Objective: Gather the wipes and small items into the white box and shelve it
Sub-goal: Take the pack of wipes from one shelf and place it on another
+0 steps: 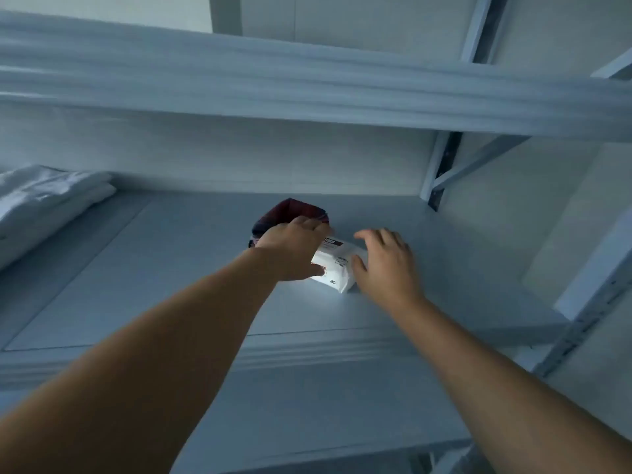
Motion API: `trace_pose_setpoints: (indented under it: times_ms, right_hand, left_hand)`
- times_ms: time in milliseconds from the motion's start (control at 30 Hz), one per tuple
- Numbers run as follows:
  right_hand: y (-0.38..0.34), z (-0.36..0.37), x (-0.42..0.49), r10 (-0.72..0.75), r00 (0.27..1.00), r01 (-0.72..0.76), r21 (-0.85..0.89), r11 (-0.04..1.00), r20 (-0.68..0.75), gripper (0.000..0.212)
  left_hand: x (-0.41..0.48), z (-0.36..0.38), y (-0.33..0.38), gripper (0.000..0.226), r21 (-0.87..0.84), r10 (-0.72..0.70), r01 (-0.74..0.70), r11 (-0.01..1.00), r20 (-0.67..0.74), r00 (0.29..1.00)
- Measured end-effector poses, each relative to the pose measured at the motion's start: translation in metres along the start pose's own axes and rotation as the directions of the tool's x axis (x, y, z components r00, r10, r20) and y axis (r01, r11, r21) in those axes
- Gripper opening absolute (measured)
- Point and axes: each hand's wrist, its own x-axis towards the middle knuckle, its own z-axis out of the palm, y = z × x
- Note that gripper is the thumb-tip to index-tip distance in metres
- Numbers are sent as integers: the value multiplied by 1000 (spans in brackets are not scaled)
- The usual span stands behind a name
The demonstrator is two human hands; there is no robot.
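Observation:
A white pack of wipes [337, 265] with dark print lies on the grey shelf board [171, 268], near the middle. My left hand [294, 249] reaches over the pack's left end, thumb on its near edge and fingers over the top. Just to the right of the pack, my right hand [386, 265] has its fingers spread, with the thumb close to the pack's right side. Behind my left hand sits a dark red and blue plaid item [284, 213], partly hidden. No white box is in view.
Folded white cloth [44, 196] lies on the shelf at the far left. Another shelf board [307, 83] runs overhead. Metal uprights and braces [444, 162] stand at the right, against a pale wall.

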Motion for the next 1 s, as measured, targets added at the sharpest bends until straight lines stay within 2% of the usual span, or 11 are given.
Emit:
trace_pose_setpoints:
  times_ms: [200, 400, 633, 700, 867, 1000]
  right_hand:
    - [22, 7, 20, -38, 999, 39, 48, 998, -10, 37]
    - [27, 12, 35, -34, 998, 39, 92, 995, -59, 40]
    - [33, 21, 42, 1, 998, 6, 120, 993, -56, 43]
    - [34, 21, 44, 10, 998, -1, 132, 991, -63, 43]
    - [40, 16, 52, 20, 999, -14, 172, 985, -33, 39]
    - [41, 12, 60, 96, 995, -84, 356, 931, -15, 37]
  left_hand:
    - [39, 1, 6, 90, 299, 13, -66, 952, 179, 984]
    - [73, 10, 4, 102, 417, 58, -204, 886, 336, 940]
    - [83, 27, 8, 94, 522, 119, -294, 800, 342, 932]
    - [80, 25, 7, 91, 523, 134, -297, 799, 327, 935]
    - [61, 21, 2, 88, 395, 136, -218, 892, 223, 965]
    - [47, 13, 0, 78, 197, 13, -36, 980, 116, 993]
